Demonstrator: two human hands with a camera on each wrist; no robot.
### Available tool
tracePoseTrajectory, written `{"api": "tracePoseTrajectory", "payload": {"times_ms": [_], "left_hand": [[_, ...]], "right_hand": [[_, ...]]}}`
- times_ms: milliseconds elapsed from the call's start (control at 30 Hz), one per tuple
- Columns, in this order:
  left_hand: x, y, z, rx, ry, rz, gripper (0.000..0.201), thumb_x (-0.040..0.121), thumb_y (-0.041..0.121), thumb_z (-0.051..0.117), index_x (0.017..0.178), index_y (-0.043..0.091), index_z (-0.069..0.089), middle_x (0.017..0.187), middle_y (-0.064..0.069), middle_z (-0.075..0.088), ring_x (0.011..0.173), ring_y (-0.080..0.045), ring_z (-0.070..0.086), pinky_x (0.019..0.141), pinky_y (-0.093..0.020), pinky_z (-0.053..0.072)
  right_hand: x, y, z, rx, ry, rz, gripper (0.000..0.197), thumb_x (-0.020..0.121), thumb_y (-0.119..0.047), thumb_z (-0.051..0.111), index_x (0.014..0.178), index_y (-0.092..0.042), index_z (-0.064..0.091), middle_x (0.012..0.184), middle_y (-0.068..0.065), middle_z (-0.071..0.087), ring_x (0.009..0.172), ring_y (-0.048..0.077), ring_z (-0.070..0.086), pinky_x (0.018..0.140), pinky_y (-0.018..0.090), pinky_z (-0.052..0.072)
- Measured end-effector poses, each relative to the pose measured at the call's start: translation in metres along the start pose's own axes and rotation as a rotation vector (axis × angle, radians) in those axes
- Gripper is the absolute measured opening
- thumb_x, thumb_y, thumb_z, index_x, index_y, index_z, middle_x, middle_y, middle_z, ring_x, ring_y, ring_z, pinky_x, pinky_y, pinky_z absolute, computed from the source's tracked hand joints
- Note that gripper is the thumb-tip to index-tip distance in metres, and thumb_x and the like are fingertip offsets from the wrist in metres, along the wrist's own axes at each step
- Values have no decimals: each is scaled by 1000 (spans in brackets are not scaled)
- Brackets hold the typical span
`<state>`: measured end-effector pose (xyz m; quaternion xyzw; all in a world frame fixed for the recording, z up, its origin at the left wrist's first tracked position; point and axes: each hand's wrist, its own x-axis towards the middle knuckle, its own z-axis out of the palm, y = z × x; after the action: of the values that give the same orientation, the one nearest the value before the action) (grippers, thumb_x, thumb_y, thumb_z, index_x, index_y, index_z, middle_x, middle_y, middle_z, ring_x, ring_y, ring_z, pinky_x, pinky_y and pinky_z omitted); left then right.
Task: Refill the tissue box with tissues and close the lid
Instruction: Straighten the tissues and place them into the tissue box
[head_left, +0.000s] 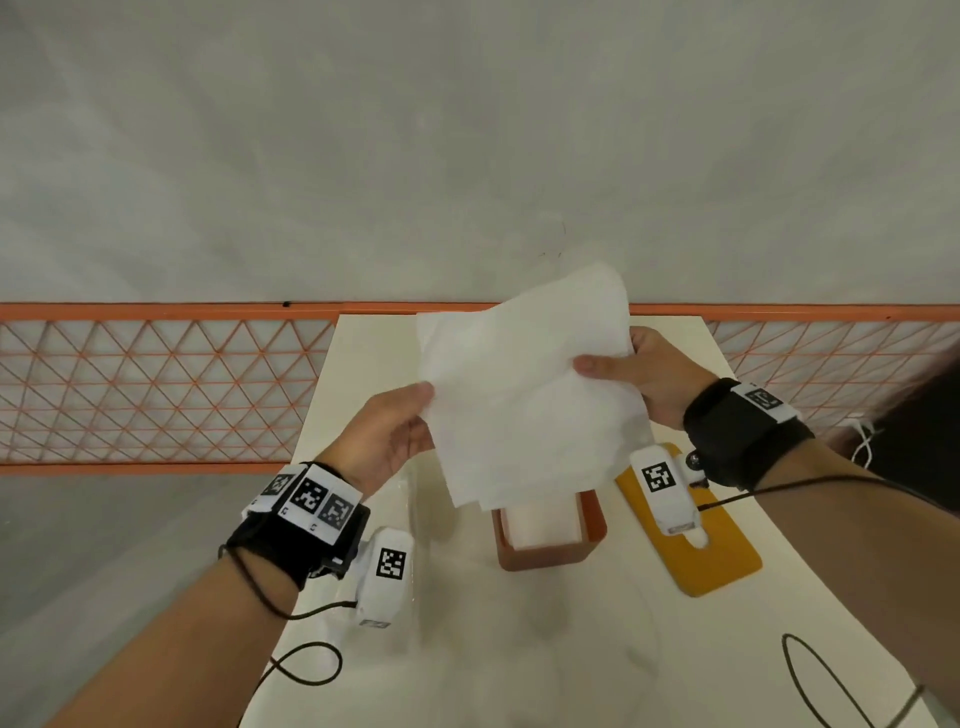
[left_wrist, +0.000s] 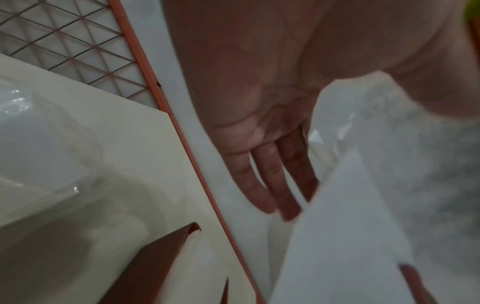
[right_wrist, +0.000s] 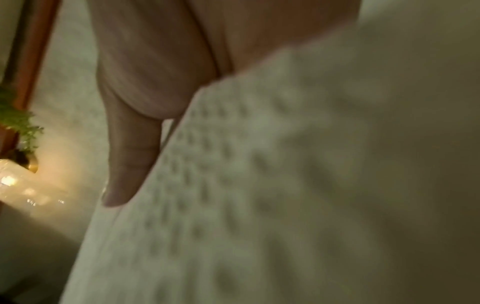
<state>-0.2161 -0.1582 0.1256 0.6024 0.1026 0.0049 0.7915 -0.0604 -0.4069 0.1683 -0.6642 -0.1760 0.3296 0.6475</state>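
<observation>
The left hand (head_left: 387, 436) and the right hand (head_left: 647, 376) hold a white tissue sheet (head_left: 524, 384) up between them. The thumb of each hand presses on the near face, the left at the sheet's left edge, the right at its right edge; the left fingers (left_wrist: 283, 181) lie straight behind the sheet, and the right ones are hidden behind it. Below the fingers, the sheet's lower edge hangs just over the open brown tissue box (head_left: 550, 540), which stands on the pale surface (head_left: 467, 649) with white tissues inside. The yellow lid (head_left: 696, 540) lies flat just right of the box, under the right wrist.
</observation>
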Motion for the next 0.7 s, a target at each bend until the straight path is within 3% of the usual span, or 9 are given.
{"api": "tracePoseTrajectory", "payload": {"times_ms": [100,200,267,333,433,533,700], "left_hand": [[4,-5,11,186,-16,-40,47,69,43,72,108,17,70,107,1,76,101,-12,70,88,-26,50],[6,-3,21,109,-46,-187,67,78,69,57,125,20,63,124,-3,69,116,-17,63,105,-38,41],[8,-1,27,37,-72,-267,69,84,70,33,128,23,60,124,-4,69,115,-19,64,99,-36,47],[7,-1,33,-20,-90,-287,65,86,65,28,124,24,61,119,-5,71,107,-19,68,86,-31,56],[5,2,38,-101,-77,-260,54,85,57,39,114,20,67,108,-6,75,96,-20,72,75,-31,59],[7,12,37,-80,-73,-225,34,88,39,55,104,13,71,96,-7,77,87,-22,73,72,-30,59],[13,20,28,-12,-15,-112,26,87,15,60,110,4,68,107,-10,75,95,-23,72,82,-34,60]], "right_hand": [[0,6,1,93,-6,3,39,71,-17,73,110,-15,69,109,5,76,98,23,73,74,33,61],[-2,6,2,148,-29,23,44,66,-20,75,109,-15,69,107,6,76,96,23,74,72,34,61],[-4,4,2,159,-38,32,43,68,-20,73,110,-15,67,105,5,76,94,23,74,71,34,61],[-5,1,1,162,-43,40,37,77,-17,69,114,-13,66,107,7,75,96,24,73,72,35,61],[-7,0,-2,157,-51,54,33,87,-12,69,120,-13,64,117,11,72,105,29,70,79,39,61],[-10,1,-7,131,-53,67,36,86,-8,67,122,-12,65,123,12,70,111,30,68,87,41,59],[-12,5,-16,72,-46,89,35,84,-4,63,118,-13,67,123,8,71,112,27,68,89,37,58]]}}
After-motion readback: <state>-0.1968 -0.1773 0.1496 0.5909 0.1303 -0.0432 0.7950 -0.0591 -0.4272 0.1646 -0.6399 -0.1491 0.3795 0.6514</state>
